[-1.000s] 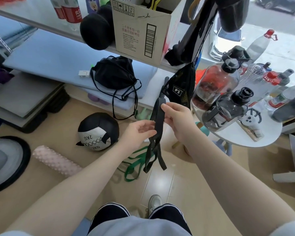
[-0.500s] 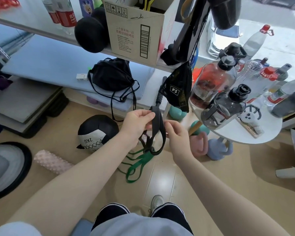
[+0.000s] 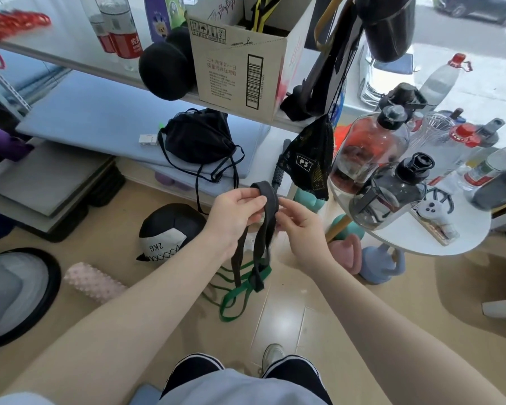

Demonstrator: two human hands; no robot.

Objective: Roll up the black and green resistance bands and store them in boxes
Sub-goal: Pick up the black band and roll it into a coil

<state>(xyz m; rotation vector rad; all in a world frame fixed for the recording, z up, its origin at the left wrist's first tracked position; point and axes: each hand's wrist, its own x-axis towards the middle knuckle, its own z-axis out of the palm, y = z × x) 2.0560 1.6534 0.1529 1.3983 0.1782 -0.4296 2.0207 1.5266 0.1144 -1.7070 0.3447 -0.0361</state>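
Note:
A black resistance band hangs folded in front of me, its top loop bent over my fingers and its strands dangling down. My left hand pinches the top fold between thumb and fingers. My right hand holds the band's right edge from the side with curled fingers. On the floor below lies the green resistance band in loose loops. An open cardboard box stands on the shelf above, with yellow and black bands sticking out of it.
A black drawstring bag lies on a blue mat. A 2KG ball and a pink foam roller are on the floor left. A round white table crowded with bottles stands right, kettlebells beneath it.
The band was stretched long between my hands a second ago. It is now folded shorter, with my left hand raised to the top fold and my right hand beside it.

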